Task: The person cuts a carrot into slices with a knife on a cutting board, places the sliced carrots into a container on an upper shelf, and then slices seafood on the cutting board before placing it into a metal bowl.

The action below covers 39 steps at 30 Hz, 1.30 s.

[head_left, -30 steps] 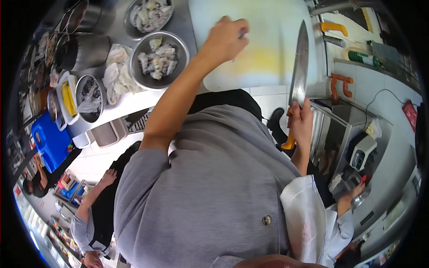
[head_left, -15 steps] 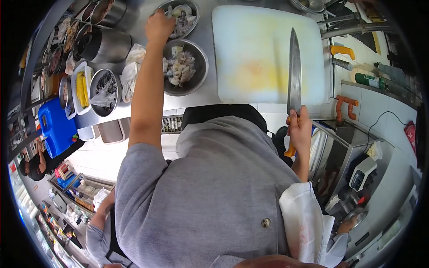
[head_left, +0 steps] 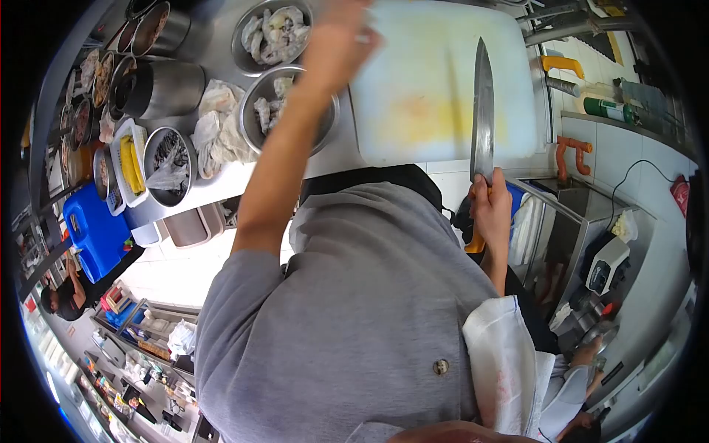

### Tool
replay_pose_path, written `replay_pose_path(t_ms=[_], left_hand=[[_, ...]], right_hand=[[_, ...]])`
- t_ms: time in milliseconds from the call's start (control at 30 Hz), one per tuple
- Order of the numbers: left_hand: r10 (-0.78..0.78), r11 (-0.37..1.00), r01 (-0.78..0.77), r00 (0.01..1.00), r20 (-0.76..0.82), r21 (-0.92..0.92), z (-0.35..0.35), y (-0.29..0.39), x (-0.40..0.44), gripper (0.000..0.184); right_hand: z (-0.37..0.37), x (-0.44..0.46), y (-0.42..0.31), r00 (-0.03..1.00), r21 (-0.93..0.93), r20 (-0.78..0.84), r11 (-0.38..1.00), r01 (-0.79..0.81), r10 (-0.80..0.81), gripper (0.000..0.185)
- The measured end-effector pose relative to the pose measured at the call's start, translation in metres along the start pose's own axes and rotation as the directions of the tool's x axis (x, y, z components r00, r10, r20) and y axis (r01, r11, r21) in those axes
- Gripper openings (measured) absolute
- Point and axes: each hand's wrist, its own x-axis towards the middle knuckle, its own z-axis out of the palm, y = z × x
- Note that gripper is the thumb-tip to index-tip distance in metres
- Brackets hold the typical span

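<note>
My right hand (head_left: pixel 491 207) grips the yellow-orange handle of a long kitchen knife (head_left: pixel 483 111). The blade points away from me, over the right part of a stained white cutting board (head_left: pixel 406 81). Blurred by motion, my left hand (head_left: pixel 340 48) is above the board's left edge; whether something is in its fingers is unclear. Beneath that forearm, a metal bowl (head_left: pixel 325 127) is partly hidden and contains pale, wet pieces. A second metal bowl (head_left: pixel 240 53) sits beyond it, with greyish-white pieces (head_left: pixel 281 33) that look like seafood.
Crumpled plastic bags (head_left: pixel 218 129) lie left of the bowls. Further left are a metal pot (head_left: pixel 173 88), a bowl of dark strips (head_left: pixel 168 181) and a white basket (head_left: pixel 140 193) with yellow items. A blue container (head_left: pixel 92 229) stands low left. Other people are at both sides.
My left hand has left the far bowl and swung right to the board's edge. The knife stays in my right hand, nearly unmoved. The view has shifted slightly.
</note>
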Motion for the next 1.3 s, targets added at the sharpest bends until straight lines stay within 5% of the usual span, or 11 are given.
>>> replay_pose_path(t_ms=[33, 100, 233, 300, 467, 800, 1300], left_hand=[[-0.063, 0.988, 0.082, 0.988, 0.139, -0.131, 0.017, 0.025, -0.007, 0.042], [0.222, 0.975, -0.211, 0.955, 0.195, -0.073, 0.057, 0.050, -0.024, 0.039], [0.396, 0.903, -0.299, 0.860, 0.322, -0.309, 0.071, 0.080, -0.061, 0.039], [0.238, 0.940, -0.120, 0.902, 0.361, -0.320, 0.064, 0.068, -0.072, 0.039], [0.224, 0.949, -0.065, 0.827, 0.515, -0.307, 0.042, 0.057, -0.064, 0.028], [0.113, 0.955, 0.015, 0.906, 0.407, -0.297, 0.050, 0.064, -0.074, 0.016], [-0.017, 0.991, 0.059, 0.947, 0.322, -0.122, 0.040, 0.057, -0.083, 0.015]], right_hand=[[0.001, 0.000, -0.001, 1.000, 0.008, -0.001, 1.000, 0.013, -0.013, 0.019], [0.003, 0.001, -0.003, 1.000, -0.006, 0.003, 1.000, 0.012, -0.012, 0.019], [0.002, 0.000, 0.001, 0.992, -0.101, -0.022, 0.988, 0.118, -0.121, 0.018], [0.001, -0.005, -0.003, 0.993, -0.111, -0.024, 0.988, 0.110, -0.113, 0.017], [0.000, -0.015, 0.005, 0.994, -0.295, 0.087, 0.951, 0.093, -0.071, 0.016], [-0.020, -0.029, -0.018, 0.974, -0.696, 0.216, 0.688, 0.205, -0.072, 0.011], [-0.003, 0.014, 0.025, 0.958, -0.575, 0.222, 0.770, 0.278, -0.180, 0.013]])
